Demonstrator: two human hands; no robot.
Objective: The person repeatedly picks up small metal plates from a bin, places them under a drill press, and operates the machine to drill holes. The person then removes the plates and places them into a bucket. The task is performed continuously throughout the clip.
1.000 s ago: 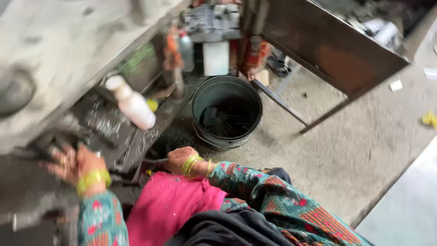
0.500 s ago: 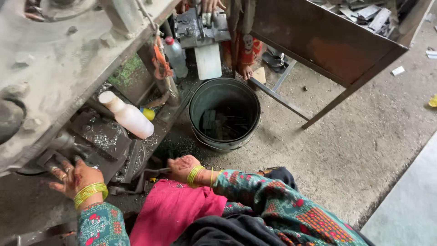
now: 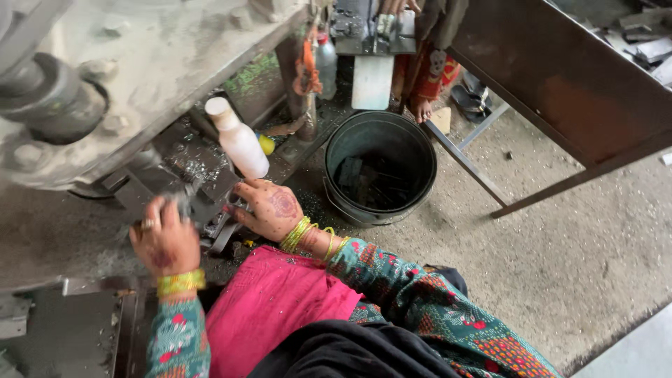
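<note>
Reaching into the grimy press bed (image 3: 189,168), the left hand (image 3: 166,241) and right hand (image 3: 269,208) are laid with loosely spread fingers on small metal parts (image 3: 220,227), nothing visibly being gripped, so a careful seating of the piece is judged to be needed next.

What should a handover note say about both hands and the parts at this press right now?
Left hand: fingers at the press die; whether it grips anything is unclear.
Right hand: resting on the die's front edge, fingers reaching in; any part held is hidden.
Bottle stands upright just behind the die.
Bucket on the floor to the right holds dark metal pieces.
Done and left: only those pieces show as finished; the remainder cannot be told.
</note>
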